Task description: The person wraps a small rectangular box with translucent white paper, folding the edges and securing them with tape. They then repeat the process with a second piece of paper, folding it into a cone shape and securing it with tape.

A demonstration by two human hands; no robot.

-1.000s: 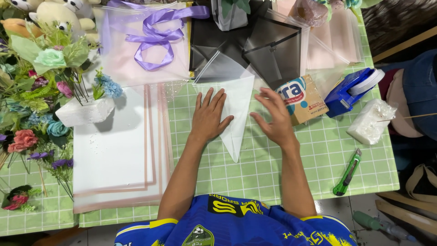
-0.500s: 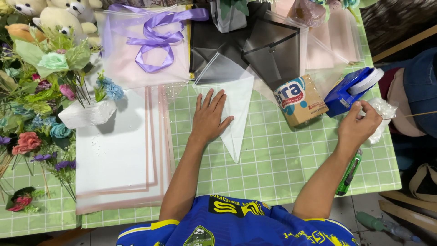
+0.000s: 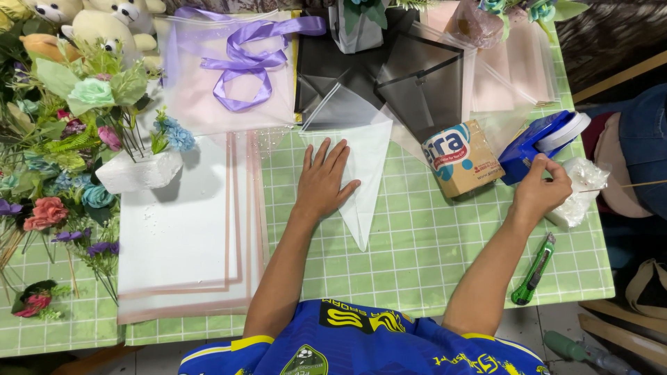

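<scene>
Nearest to us, at the bottom edge, the blue and yellow shirt is cut off by the frame, and both forearms reach up from it over the green checked tablecloth.

Our left hand lies flat, palm down, fingers spread fairly wide, pressing on the folded translucent sheet, a pale triangle whose point aims back toward us. The palm covers the sheet's left edge, so we cannot see how the fold runs beneath it.

Our right hand is off to the right, fingers drawn narrow with thumb and fingertips pinched at the front of the blue tape dispenser. Whether a strip of tape is actually between them is too small to tell. Just behind that hand sits a crinkled clear plastic bundle, partly hidden by the knuckles. A green utility knife lies near the right forearm, close to the table's edge.

To the left of our left arm lies a stack of white and pink-edged sheets, and on its upper corner a white foam block stuck with artificial flowers.

Between the two hands stands a tan cardboard box. Farther back are dark translucent sheets, a purple ribbon on pale pink wrap, and plush bears cut off at the top left corner.
</scene>
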